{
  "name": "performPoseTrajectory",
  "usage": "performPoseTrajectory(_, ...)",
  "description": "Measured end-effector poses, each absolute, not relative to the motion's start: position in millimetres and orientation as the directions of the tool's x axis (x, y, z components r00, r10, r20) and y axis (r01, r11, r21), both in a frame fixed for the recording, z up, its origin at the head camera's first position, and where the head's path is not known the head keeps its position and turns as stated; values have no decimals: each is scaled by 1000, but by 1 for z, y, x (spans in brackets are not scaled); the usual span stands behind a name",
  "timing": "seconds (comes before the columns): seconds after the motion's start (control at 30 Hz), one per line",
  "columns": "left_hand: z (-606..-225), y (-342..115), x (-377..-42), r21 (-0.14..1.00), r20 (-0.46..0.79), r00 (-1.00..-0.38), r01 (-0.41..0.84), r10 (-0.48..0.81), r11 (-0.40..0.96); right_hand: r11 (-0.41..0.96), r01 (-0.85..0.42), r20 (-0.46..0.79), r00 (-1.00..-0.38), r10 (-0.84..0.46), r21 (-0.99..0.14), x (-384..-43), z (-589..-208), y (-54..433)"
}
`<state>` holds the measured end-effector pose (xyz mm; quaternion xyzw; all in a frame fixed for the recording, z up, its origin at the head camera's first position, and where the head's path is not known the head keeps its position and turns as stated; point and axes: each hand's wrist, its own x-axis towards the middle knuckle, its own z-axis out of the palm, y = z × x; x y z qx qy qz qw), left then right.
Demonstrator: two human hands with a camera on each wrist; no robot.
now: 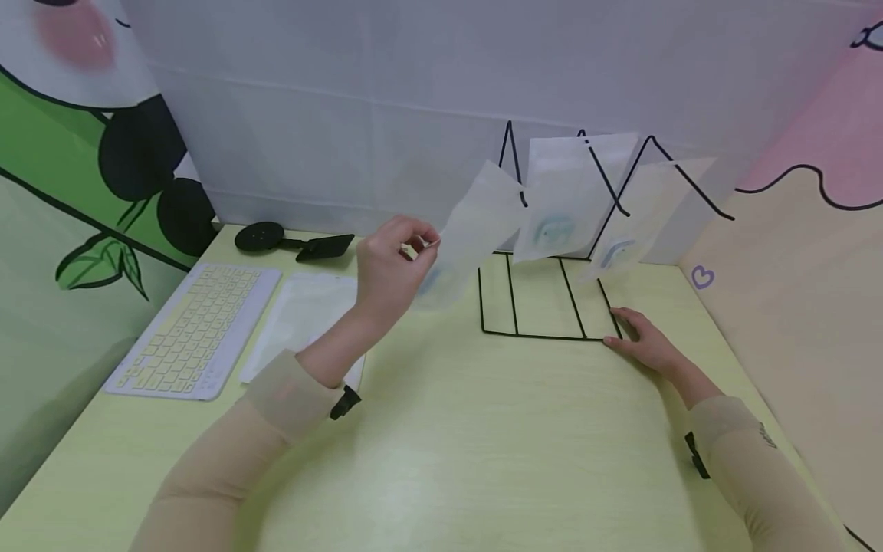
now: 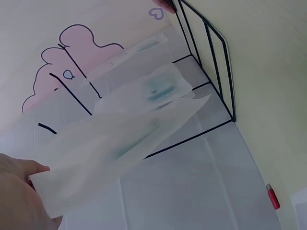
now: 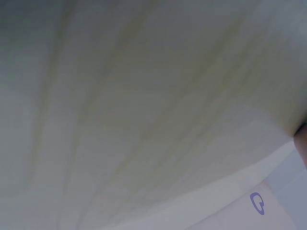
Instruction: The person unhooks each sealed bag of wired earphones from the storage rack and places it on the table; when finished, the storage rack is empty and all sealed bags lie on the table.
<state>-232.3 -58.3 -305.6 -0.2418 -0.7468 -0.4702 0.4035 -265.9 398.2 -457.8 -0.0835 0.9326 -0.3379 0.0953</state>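
Note:
My left hand (image 1: 395,264) pinches the edge of a thin, translucent white sheet (image 1: 476,230) with a faint bluish print. In the left wrist view the sheet (image 2: 110,153) slants away from the hand (image 2: 21,191), beside the rack. The black wire rack (image 1: 534,336) has tall pointed dividers and a barred base. Two places in it hold similar sheets: a middle one (image 1: 576,184) with a teal print and a right one (image 1: 641,222) with a blue print. My right hand (image 1: 645,343) rests on the front right corner of the base, fingers spread; its wrist view shows mostly the blurred tabletop.
A white keyboard (image 1: 196,330) lies at the left. Beside it is a white sheet or stack (image 1: 297,314), partly under my left forearm. A black stand (image 1: 324,247) with a round base lies at the back left. Walls (image 1: 310,138) border the table.

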Motion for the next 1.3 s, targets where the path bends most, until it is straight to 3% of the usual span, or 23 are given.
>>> performPoseTrajectory(0.4,-293,-69,-215,476,823,-566,741,58,473,769,-99,-120,-967,-223,-631,-266,-458,398)
performPoseTrajectory(0.6,-287,-73,-203,526,780,-622,711,68,468,769,-99,-119,-968,-222,-631,-266,-459,399)
performPoseTrajectory(0.87,-284,-82,-193,520,758,-639,713,130,471,760,-101,-112,-968,-223,-642,-265,-460,398)
performPoseTrajectory(1.3,-307,-99,-189,614,690,-709,680,145,400,766,-92,-127,-967,-222,-636,-264,-457,398)
